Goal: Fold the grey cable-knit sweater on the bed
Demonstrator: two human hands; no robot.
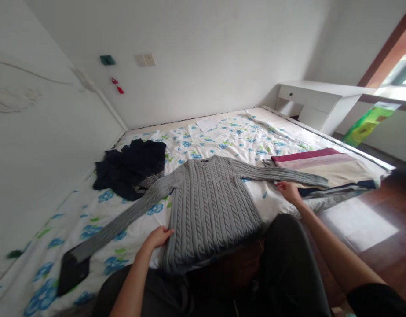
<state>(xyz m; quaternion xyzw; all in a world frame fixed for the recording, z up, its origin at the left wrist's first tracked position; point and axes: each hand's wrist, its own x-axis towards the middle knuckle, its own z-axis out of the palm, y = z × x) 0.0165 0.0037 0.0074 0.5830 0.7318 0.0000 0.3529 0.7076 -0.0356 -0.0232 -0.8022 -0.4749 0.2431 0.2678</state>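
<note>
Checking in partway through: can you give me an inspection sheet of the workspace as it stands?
surface: white quilt with blue flowers on a bed, rumpled
job's things: grey cable-knit sweater lying flat, sleeves spread
clutter: dark navy garment; black flat object; striped folded blanket; sheet of paper
grippers: left hand open at the sweater's edge; right hand at a sleeve, grip unclear
cables: nothing seen
surroundings: white desk, wooden floor, window
</note>
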